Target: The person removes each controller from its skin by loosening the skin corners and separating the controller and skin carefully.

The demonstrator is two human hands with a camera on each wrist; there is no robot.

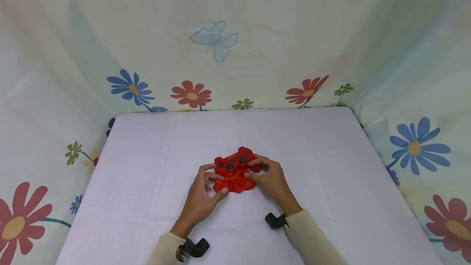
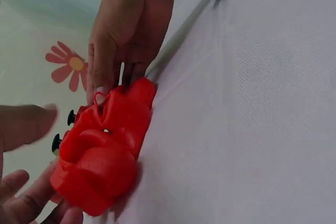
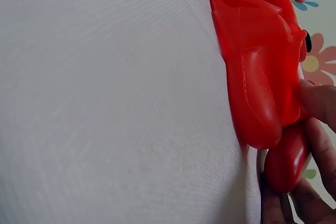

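Head view: right hand (image 1: 272,180) pinches controller (image 1: 236,162) slanting lengthwise away rightward, left hand (image 1: 201,198) spread.

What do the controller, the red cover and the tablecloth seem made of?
Controller: probably hard plastic, glossy; its smooth grip shows a bright highlight.
Red cover: likely silicone or soft rubber, softer sheen; its surface bends and folds.
Tablecloth: apparently woven fabric, matte; fine texture and creases show.

Long, plain beige sleeves (image 1: 313,236) end at the wrists. Each cuff bears a black, elbow-shaped camera, left camera (image 1: 198,248) and right camera (image 1: 273,221) alike; left hand (image 1: 200,200) and right hand (image 1: 272,180), bare.
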